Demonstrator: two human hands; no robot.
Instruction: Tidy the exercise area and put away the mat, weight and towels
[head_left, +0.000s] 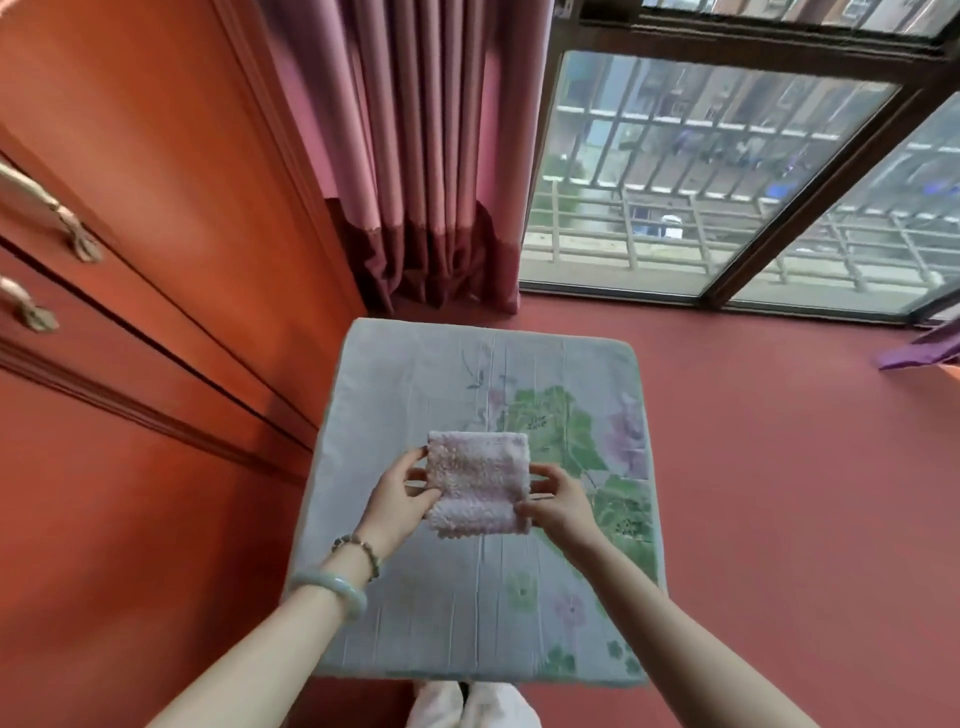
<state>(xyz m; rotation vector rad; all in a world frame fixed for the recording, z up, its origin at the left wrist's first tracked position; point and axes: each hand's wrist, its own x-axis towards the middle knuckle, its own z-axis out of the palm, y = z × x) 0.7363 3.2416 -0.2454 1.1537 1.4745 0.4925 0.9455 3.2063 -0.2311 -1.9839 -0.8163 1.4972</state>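
Looking down from the head camera, a blind reader should picture pale trouser legs (467, 701) at the very bottom edge, then two bare forearms reaching forward. The left wrist wears a pale green bangle (332, 590) and a string of beads (358, 551). Between the hands sits a small folded pink towel (478, 488), fluffy and nearly square, a little longer front to back than side to side. The left hand (397, 501) pinches its left edge, thumb on top and fingers curled at the side and underneath. The right hand (558, 506) pinches the right edge the same way, thumb and fingertips closed on the cloth. So the towel lies squarely between the two sets of fingers, each hand equally close, with its fold lines running across from hand to hand. It hangs over the middle of a thick square cushion (415, 395) printed with green leaves and lilac flowers; whether the towel rests on it or hovers just above cannot be told. Setting it down would likely mean a straight lowering with both hands. The cushion lies on a red floor (779, 467). A red wooden wardrobe (156, 208) stands to the left. Beyond are a pink curtain (415, 130) and a large window (701, 156). A purple object (919, 351) pokes in at far right, too cut off to identify.
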